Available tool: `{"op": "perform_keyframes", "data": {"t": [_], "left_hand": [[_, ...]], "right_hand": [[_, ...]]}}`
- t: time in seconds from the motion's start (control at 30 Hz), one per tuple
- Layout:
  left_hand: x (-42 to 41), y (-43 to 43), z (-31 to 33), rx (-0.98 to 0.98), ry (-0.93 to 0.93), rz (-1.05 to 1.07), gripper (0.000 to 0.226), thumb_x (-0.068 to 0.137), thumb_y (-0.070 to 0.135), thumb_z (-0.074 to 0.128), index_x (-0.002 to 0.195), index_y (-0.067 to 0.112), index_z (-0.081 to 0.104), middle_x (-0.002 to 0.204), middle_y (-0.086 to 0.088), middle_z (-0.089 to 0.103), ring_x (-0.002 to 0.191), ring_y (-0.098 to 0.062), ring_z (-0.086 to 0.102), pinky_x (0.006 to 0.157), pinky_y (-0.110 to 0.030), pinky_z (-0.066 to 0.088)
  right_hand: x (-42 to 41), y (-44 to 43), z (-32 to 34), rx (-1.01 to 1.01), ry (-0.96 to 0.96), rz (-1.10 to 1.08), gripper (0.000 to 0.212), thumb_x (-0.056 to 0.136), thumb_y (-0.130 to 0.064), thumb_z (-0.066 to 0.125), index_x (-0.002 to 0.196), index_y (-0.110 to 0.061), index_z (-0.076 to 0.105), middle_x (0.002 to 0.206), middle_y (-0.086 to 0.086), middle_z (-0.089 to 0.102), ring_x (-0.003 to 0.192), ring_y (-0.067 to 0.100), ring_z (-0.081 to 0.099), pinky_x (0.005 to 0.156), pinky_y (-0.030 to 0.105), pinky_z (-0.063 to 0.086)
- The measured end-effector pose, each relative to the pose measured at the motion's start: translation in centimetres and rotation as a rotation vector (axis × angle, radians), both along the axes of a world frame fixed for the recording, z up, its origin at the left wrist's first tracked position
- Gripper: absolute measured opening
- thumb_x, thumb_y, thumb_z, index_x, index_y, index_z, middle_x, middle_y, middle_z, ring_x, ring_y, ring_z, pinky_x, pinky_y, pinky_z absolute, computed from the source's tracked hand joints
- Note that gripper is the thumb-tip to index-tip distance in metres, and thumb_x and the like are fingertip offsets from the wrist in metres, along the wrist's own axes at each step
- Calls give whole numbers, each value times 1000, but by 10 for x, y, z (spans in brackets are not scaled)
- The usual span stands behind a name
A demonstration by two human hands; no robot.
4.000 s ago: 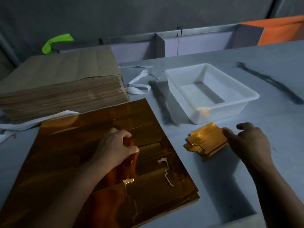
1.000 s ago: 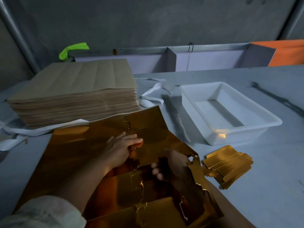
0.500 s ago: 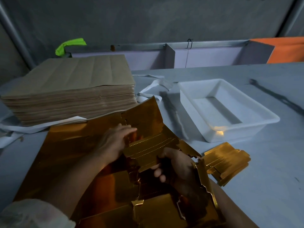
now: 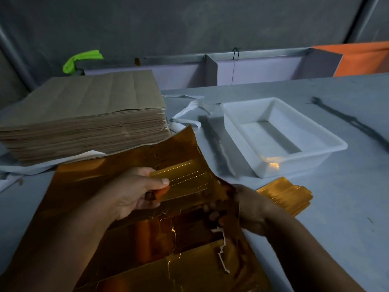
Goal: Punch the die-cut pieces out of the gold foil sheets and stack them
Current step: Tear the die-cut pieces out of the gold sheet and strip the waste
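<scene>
A large gold foil sheet lies on the table in front of me, its right half lifted and torn along the die cuts. My left hand pinches a perforated gold die-cut piece between thumb and fingers, above the sheet. My right hand grips the sheet's raised right edge, its fingers curled round the foil and partly hidden behind it. A small stack of punched gold pieces lies on the table just right of that hand.
A thick stack of brown paper sheets stands at the back left. A white plastic tray sits at the back right, beside white straps. Low partitions and an orange panel line the far edge.
My right hand has gone from beside the small stack to under the sheet's right edge and lifted it. My left hand has pulled a perforated piece up from the sheet.
</scene>
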State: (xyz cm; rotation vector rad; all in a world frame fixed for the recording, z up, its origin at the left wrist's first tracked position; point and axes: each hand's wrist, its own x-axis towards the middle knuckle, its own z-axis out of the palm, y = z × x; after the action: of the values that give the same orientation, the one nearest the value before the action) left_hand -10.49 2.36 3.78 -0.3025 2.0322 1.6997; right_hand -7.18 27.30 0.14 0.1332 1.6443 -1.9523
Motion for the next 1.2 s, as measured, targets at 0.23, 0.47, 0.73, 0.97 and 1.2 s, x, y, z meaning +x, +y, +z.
{"op": "perform_keyframes", "data": {"t": [0.23, 0.47, 0.73, 0.97, 1.2], "left_hand": [[3, 6, 4, 50, 12, 5, 40, 62, 17, 76, 92, 29, 54, 108, -18, 64, 82, -22, 66, 45, -21, 52], [0, 6, 4, 14, 5, -25, 41, 62, 18, 77, 97, 25, 57, 111, -20, 65, 81, -21, 64, 43, -20, 50], [-5, -4, 5, 16, -64, -29, 38, 66, 11, 77, 101, 12, 62, 86, -10, 68, 52, -8, 56, 38, -17, 43], [-10, -24, 7, -33, -47, -9, 67, 65, 13, 77, 128, 6, 56, 103, -16, 62, 61, -11, 51, 38, -16, 40], [0, -8, 10, 43, 4, -9, 60, 59, 18, 78, 110, 25, 48, 117, -20, 62, 84, -21, 58, 42, -20, 47]], "right_hand": [[-18, 17, 1, -70, -161, -381, 53, 99, -56, 42, 110, -10, 67, 83, 12, 74, 70, 20, 69, 54, 30, 54], [-31, -12, 8, 303, 53, -194, 30, 95, -45, 57, 92, -16, 63, 82, 5, 67, 75, 20, 64, 62, 30, 50], [-35, -23, 3, 414, 120, -149, 23, 101, -33, 51, 93, -14, 60, 94, 11, 64, 82, 26, 64, 67, 34, 53], [-31, -16, 3, 335, 12, -296, 24, 100, -34, 54, 94, -12, 60, 103, 18, 64, 105, 37, 64, 89, 44, 55], [-26, -22, 12, 609, 278, -343, 36, 104, -40, 42, 84, -18, 63, 85, 5, 67, 74, 14, 61, 63, 28, 46]]}}
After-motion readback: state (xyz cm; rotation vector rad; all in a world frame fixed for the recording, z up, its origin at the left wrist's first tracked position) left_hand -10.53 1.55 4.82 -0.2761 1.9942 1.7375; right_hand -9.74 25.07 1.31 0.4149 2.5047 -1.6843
